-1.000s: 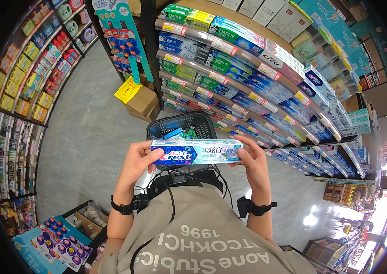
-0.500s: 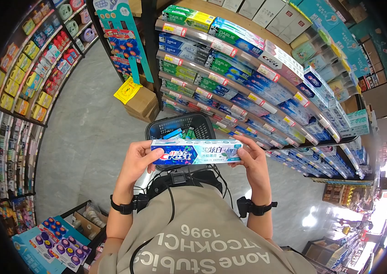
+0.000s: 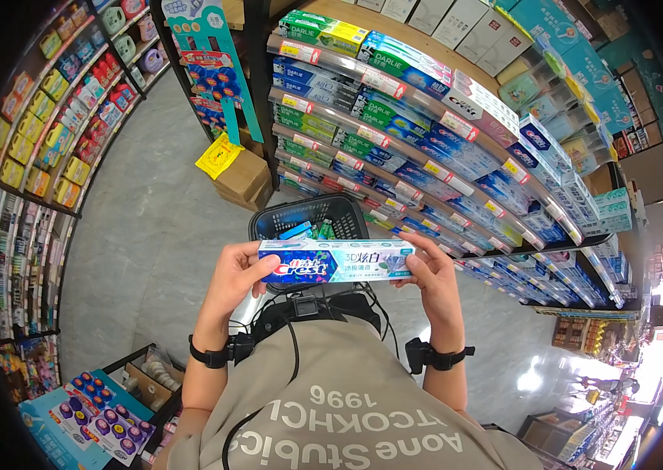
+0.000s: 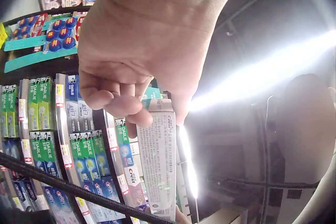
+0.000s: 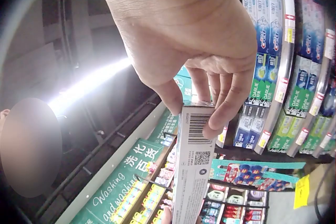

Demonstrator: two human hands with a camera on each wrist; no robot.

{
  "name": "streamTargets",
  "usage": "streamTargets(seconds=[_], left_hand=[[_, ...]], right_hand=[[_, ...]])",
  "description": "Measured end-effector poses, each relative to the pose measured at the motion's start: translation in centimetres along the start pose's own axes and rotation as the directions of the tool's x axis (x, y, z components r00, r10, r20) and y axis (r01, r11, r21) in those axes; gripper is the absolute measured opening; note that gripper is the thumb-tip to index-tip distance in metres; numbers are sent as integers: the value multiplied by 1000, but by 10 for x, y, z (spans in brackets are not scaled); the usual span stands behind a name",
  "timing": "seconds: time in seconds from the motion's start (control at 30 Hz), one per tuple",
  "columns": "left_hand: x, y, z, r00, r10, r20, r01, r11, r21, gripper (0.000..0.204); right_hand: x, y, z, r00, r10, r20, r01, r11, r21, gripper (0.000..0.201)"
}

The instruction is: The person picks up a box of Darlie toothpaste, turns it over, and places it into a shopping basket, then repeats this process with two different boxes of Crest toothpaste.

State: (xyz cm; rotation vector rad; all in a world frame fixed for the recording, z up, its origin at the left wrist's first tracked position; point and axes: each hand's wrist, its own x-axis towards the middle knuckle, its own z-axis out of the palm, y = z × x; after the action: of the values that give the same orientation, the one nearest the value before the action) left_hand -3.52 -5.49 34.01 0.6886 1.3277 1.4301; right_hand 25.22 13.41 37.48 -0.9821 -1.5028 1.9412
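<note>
A long Crest toothpaste box (image 3: pixel 337 262), blue at one end and white at the other, is held level in front of the shirt. My left hand (image 3: pixel 237 274) pinches its blue end, thumb on the front face. At the white end, my right hand (image 3: pixel 433 274) grips it between thumb and fingers. The left wrist view shows fine print on the toothpaste box's side (image 4: pixel 160 161) below the left hand (image 4: pixel 142 45). A barcode and QR code show on the toothpaste box (image 5: pixel 193 155) in the right wrist view, under the right hand (image 5: pixel 194 40).
Behind the toothpaste box stands a dark shopping basket (image 3: pixel 347 210) with a few small packages inside. A shelf rack (image 3: pixel 425 164) of toothpaste boxes curves along the front and right. Cardboard boxes (image 3: pixel 243 180) sit on the floor left of the basket. Bottle shelves (image 3: pixel 57 141) line the far left.
Both hands keep the same hold on the toothpaste box. The surroundings shift only very slightly in view.
</note>
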Motion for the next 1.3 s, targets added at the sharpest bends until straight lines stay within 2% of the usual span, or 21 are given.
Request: streamTargets(seconds=[0.87, 1.3], left_hand=[[-3, 0, 5, 1000, -9, -10, 9, 1000, 2, 32], [-3, -1, 5, 1000, 2, -6, -2, 1000, 5, 33]], right_hand=[[-4, 4, 0, 1000, -4, -25, 4, 1000, 4, 44], [-5, 4, -4, 1000, 11, 6, -11, 1000, 3, 43]])
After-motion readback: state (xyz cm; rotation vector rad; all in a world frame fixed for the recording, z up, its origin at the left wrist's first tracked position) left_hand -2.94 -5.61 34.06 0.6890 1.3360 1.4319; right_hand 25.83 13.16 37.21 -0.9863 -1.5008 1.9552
